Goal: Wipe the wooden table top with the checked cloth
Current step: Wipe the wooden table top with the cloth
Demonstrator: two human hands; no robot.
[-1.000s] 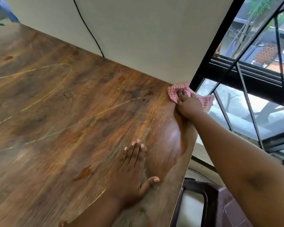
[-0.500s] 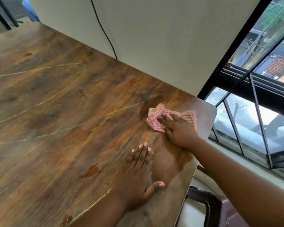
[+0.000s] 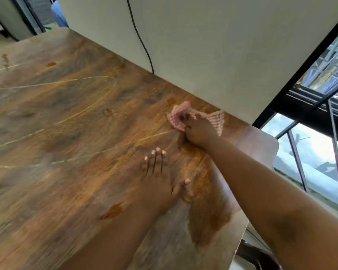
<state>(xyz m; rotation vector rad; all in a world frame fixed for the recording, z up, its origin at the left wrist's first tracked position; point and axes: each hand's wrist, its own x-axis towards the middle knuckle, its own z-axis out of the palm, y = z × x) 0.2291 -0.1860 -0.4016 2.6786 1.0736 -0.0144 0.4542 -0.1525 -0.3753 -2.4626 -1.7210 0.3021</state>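
The red-and-white checked cloth (image 3: 215, 118) lies bunched on the wooden table top (image 3: 70, 137) near the far edge by the wall. My right hand (image 3: 198, 131) grips the cloth with curled fingers and presses it onto the wood. My left hand (image 3: 158, 176) rests flat on the table nearer to me, fingers straight and thumb spread out. A darker wet streak runs on the wood between my left hand and the table's right edge.
A white wall (image 3: 203, 45) with a black cable (image 3: 142, 43) borders the table's far side. Black-framed windows (image 3: 308, 106) stand to the right. A dark chair (image 3: 258, 256) sits below the table's right edge.
My right hand has dragged the cloth from the far right corner leftward along the table, away from the window. My left hand has stayed flat in place.
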